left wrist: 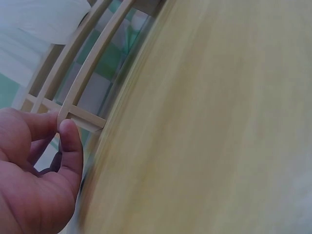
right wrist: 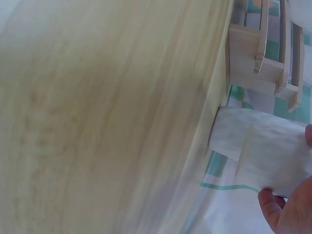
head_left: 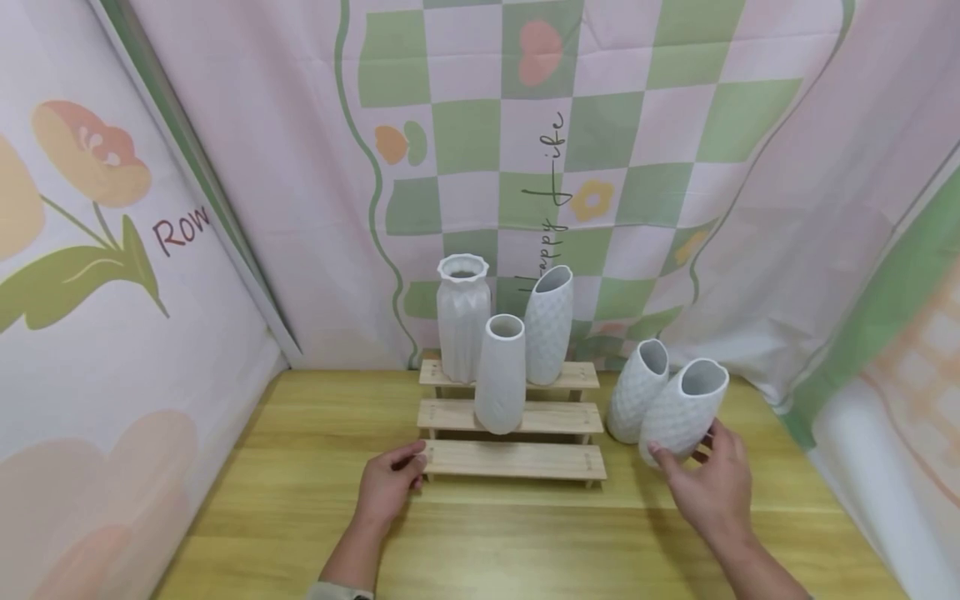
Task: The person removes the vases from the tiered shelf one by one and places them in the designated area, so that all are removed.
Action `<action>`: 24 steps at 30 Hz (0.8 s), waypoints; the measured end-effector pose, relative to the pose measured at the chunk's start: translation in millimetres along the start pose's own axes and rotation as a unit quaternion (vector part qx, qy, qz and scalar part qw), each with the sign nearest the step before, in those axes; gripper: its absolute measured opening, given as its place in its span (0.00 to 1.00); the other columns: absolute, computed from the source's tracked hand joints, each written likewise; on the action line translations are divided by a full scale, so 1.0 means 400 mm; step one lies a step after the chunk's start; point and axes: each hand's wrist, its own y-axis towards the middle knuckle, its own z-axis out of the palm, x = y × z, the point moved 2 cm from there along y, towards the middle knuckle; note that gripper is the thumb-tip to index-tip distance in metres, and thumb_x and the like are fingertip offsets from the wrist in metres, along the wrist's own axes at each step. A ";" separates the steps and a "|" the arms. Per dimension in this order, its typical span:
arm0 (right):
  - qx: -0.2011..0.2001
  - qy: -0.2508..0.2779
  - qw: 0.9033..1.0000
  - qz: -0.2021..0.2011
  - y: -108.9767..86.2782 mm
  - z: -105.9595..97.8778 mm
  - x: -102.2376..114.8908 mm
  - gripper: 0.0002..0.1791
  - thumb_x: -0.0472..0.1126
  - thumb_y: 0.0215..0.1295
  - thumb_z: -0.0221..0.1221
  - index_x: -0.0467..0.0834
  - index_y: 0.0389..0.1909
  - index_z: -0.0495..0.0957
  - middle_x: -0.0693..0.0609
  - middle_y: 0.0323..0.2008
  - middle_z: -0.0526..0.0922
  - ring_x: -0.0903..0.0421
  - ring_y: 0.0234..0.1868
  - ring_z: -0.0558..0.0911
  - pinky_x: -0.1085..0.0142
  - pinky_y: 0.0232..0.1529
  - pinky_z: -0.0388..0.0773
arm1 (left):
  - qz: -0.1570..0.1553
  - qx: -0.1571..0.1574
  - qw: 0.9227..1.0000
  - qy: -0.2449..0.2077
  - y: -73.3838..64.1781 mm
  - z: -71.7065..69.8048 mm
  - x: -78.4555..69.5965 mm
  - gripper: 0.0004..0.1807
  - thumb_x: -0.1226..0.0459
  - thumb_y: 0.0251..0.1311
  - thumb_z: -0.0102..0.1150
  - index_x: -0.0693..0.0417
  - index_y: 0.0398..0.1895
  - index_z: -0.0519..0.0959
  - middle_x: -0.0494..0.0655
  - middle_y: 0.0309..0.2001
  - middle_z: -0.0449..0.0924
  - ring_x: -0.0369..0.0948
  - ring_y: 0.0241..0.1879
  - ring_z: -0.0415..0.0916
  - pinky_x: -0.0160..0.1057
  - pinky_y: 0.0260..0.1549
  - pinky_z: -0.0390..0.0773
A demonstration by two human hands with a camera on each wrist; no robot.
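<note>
A three-tier wooden display stand (head_left: 517, 458) stands on the table. My left hand (head_left: 390, 483) pinches the left end of its lowest tier between thumb and fingers, plain in the left wrist view (left wrist: 39, 170). At the right, my right hand (head_left: 712, 483) grips a white slant-mouthed vase (head_left: 682, 412) low on its body, tilted rightward. The right wrist view shows this vase (right wrist: 273, 161) raised off the tabletop. Just behind it a similar textured vase (head_left: 636, 396) stands on the table, partly covered by the held one.
On the top tier are a ruffled-rim white vase (head_left: 463, 325) and a slant-mouthed one (head_left: 550, 333). A smooth tapered vase (head_left: 501, 379) occupies the middle tier. Patterned curtain (head_left: 465, 133) hangs behind the wooden table (head_left: 525, 542), with printed fabric (head_left: 97, 333) at the left.
</note>
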 end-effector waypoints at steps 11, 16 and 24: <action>0.001 0.002 1.000 0.009 0.012 -0.006 -0.015 0.47 0.43 0.53 0.79 0.29 0.69 0.67 0.33 0.60 0.72 0.38 0.54 0.79 0.79 0.41 0.75 | 0.008 0.002 1.000 0.005 -0.003 -0.002 0.001 0.18 0.63 0.67 0.69 0.60 0.57 0.84 0.53 0.38 0.84 0.44 0.31 0.82 0.35 0.29 0.86; -0.004 0.002 1.000 0.010 0.020 -0.009 -0.021 0.47 0.43 0.53 0.79 0.29 0.69 0.67 0.32 0.60 0.71 0.37 0.55 0.79 0.80 0.40 0.75 | 0.010 0.001 1.000 0.003 -0.004 -0.003 -0.003 0.18 0.64 0.67 0.69 0.61 0.57 0.84 0.54 0.38 0.84 0.44 0.31 0.82 0.35 0.29 0.85; -0.003 -0.001 1.000 0.019 0.038 -0.015 -0.036 0.48 0.43 0.53 0.79 0.28 0.70 0.66 0.31 0.60 0.70 0.35 0.55 0.78 0.86 0.37 0.69 | 0.006 0.003 1.000 -0.001 -0.006 -0.003 -0.009 0.18 0.64 0.67 0.69 0.60 0.57 0.84 0.54 0.39 0.84 0.44 0.31 0.82 0.35 0.30 0.86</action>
